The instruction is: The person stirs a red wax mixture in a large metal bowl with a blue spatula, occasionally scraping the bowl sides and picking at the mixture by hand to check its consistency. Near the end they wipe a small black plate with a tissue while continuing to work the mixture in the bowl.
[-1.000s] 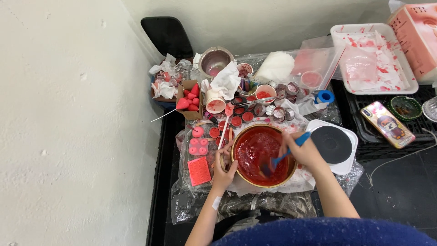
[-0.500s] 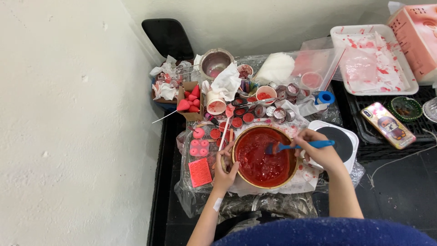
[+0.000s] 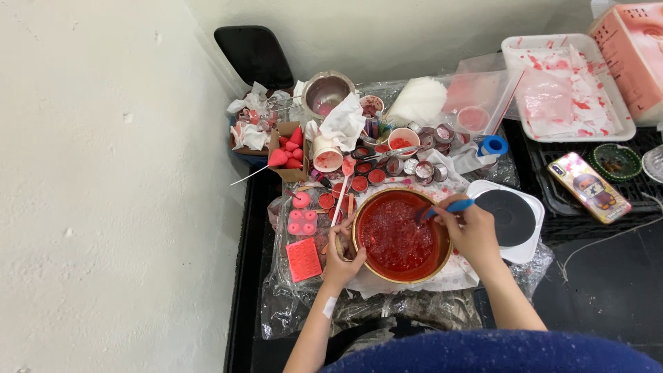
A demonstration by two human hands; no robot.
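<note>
A gold-rimmed bowl (image 3: 362, 254) full of red grainy stuff sits on crinkled plastic in front of me. My left hand (image 3: 341, 257) grips the bowl's left rim. My right hand (image 3: 469, 231) holds a blue-handled tool (image 3: 447, 208) whose tip dips into the red mass at the bowl's upper right. A pink mould tray (image 3: 302, 220) and a red ridged block (image 3: 303, 260) lie just left of the bowl. Small tins with red fill (image 3: 367, 179) stand behind it.
A round black-and-white hot plate (image 3: 535, 214) sits right of the bowl. Behind are a metal pot (image 3: 327, 92), crumpled tissues (image 3: 343, 121), a box of red cones (image 3: 290, 150), a stained white tray (image 3: 565, 90) and a phone (image 3: 588, 187). A white wall (image 3: 103, 186) fills the left.
My right hand has swung the blue tool from the bowl's lower middle up to its upper right edge. My left hand has stayed on the rim.
</note>
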